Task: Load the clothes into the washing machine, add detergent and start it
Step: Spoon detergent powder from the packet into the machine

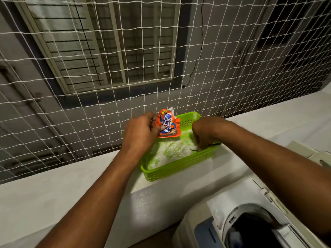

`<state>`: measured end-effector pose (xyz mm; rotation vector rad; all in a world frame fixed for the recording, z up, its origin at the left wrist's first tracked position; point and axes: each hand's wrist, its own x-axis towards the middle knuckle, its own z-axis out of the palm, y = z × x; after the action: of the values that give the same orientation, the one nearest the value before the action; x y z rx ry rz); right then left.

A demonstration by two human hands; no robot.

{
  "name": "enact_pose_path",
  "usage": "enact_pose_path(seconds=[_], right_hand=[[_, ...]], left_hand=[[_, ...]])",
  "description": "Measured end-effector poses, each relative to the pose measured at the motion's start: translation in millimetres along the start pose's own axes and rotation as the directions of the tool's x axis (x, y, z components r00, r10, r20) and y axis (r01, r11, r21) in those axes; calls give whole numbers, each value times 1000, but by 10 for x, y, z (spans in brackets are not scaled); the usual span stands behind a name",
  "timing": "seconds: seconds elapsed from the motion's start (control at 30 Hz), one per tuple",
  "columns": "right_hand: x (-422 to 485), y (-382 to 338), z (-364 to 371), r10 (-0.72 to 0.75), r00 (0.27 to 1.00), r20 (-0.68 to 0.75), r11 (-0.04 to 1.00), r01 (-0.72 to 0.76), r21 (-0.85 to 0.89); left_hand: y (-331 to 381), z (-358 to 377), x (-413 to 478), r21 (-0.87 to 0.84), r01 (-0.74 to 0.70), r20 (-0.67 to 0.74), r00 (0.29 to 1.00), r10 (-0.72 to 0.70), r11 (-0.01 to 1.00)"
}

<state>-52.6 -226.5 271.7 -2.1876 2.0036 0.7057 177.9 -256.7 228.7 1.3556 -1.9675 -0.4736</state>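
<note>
My left hand [141,129] grips an orange and blue detergent sachet [168,125] by its left edge and holds it upright over the back of a green plastic basket [179,167]. White powder coats the basket floor. My right hand [206,131] reaches down into the basket's right side, fingers curled around a thin dark object [194,149] that looks like scissors; most of it is hidden. The top-loading washing machine [197,230] is at the lower right with its lid up, and dark clothes [250,228] lie in the drum.
The basket stands on a white ledge [53,194] that runs from left to right behind the machine. A white rope net [107,68] rises directly behind the ledge, with a building wall and window beyond it.
</note>
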Motion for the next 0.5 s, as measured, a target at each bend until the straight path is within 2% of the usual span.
enact_pose_path(seconds=[0.17, 0.27, 0.37, 0.5], right_hand=[[-6, -65, 26, 107, 994, -28, 994, -106, 27], [-100, 1, -1, 135, 975, -175, 982, -109, 153], [-288, 166, -29, 212, 907, -364, 931, -75, 356], [-650, 399, -3, 254, 844, -472, 805, 86, 588]], left_hand=[[1, -10, 15, -13, 0, 18, 1000, 0, 1000], [39, -42, 31, -17, -29, -39, 999, 28, 999], [142, -88, 56, -46, -84, -106, 991, 79, 995], [404, -121, 65, -228, -172, -134, 980, 144, 958]])
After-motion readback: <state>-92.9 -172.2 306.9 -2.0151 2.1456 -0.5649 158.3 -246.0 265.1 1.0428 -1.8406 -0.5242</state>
